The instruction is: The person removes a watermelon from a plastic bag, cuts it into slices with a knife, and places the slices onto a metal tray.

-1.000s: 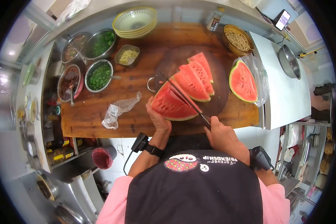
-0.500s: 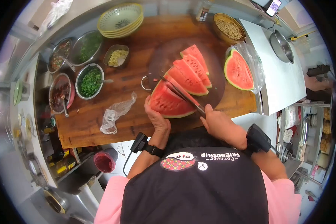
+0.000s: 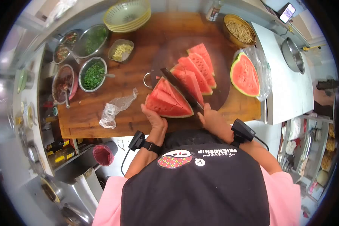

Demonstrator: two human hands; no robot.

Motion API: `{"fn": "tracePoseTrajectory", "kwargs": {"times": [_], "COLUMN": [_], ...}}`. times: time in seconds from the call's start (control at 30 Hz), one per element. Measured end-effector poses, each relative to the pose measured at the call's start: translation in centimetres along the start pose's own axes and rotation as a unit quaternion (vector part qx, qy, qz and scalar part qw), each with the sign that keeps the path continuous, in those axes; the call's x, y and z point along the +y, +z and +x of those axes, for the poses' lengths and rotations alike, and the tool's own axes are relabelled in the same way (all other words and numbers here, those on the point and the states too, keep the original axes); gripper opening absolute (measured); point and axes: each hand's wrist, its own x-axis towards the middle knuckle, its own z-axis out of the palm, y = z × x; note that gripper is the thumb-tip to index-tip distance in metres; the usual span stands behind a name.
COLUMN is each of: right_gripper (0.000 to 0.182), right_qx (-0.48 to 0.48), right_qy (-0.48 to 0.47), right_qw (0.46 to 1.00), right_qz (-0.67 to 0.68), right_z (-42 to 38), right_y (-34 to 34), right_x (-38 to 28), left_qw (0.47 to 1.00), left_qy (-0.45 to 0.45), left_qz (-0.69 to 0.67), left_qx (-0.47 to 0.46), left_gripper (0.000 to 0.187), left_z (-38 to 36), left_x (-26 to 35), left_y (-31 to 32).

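My left hand (image 3: 154,118) cups the lower left side of a thick watermelon wedge (image 3: 167,100), its fingers partly hidden behind the rind. In my right hand (image 3: 215,121) is the handle of a kitchen knife (image 3: 181,87), fingers wrapped round it. The dark blade slants up and left between the wedge and a freshly parted slice (image 3: 189,83). Beyond that slice, more watermelon slices (image 3: 202,67) lean in an overlapping row on the round dark cutting board (image 3: 220,90). A metal ring handle (image 3: 147,80) shows at the board's left edge.
A cut watermelon piece (image 3: 245,75) lies in a clear plastic bag at the right. A bowl of noodles (image 3: 239,31) stands behind. At left are chopped greens (image 3: 93,74), a tub of chopped garlic (image 3: 121,51), sauce bowls, stacked bowls (image 3: 127,17) and a crumpled bag (image 3: 115,109).
The knife has passed down through the melon, and a slice has come away to the right of the blade. The wedge under my left hand is smaller and has shifted slightly left.
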Motion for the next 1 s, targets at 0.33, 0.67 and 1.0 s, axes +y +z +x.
{"fn": "tracePoseTrajectory", "kwargs": {"times": [0.33,0.67,1.0], "right_gripper": [0.024,0.024,0.024], "right_qx": [0.131,0.125,0.049], "right_qy": [-0.127,-0.116,-0.019], "right_qw": [0.983,0.985,0.998], "right_qz": [0.031,0.014,-0.029], "right_z": [-4.6,-8.2,-8.0], "right_y": [-6.8,-4.0,-3.7], "right_x": [-1.1,-4.2,-7.2], "left_qw": [0.994,0.976,0.977], "left_qy": [0.056,0.002,-0.017], "left_qz": [0.04,0.11,0.098], "left_qx": [-0.083,-0.187,-0.189], "left_gripper": [0.056,0.054,0.052], "left_z": [0.9,1.7,2.2], "left_x": [-1.3,0.0,0.0], "left_y": [-0.5,-1.8,-1.7]}}
